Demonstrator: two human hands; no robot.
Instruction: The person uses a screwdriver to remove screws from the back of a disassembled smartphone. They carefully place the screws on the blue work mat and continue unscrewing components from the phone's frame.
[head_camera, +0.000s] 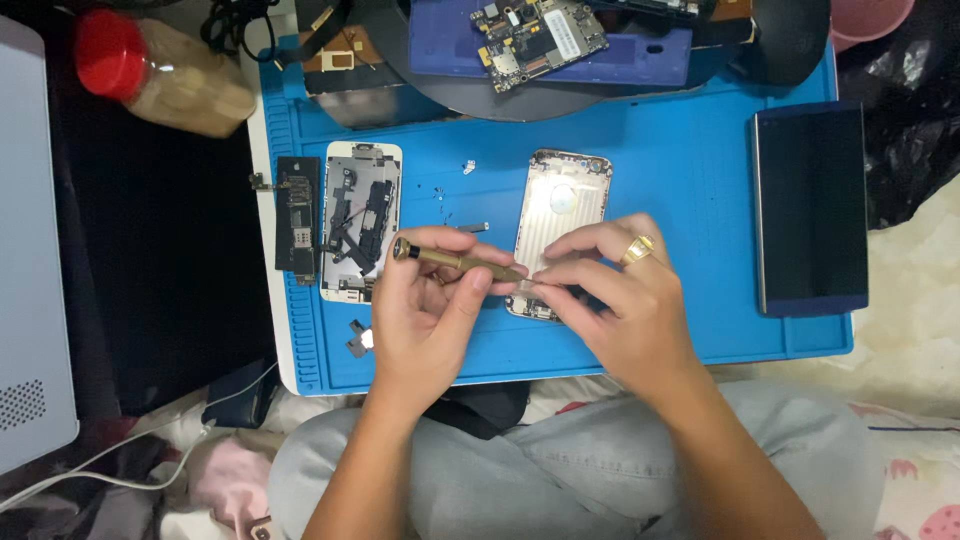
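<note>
My left hand (425, 310) grips a brass-coloured screwdriver (455, 260) that lies almost level, its tip pointing right. My right hand (620, 300), with a gold ring on one finger, pinches at the tool's tip, fingers closed on it. Both hands hover over the lower end of a gold phone back shell (562, 205) that lies on the blue work mat (700, 180). Left of the hands lies an opened white phone frame (360, 220) with its inner parts exposed, and beside it a black circuit board (297, 218).
A dark phone screen (810, 210) lies on the mat's right side. A circuit board (540, 38) rests on a blue block at the back. A red-capped plastic jar (160, 75) lies far left. Small screws and parts (468, 167) dot the mat.
</note>
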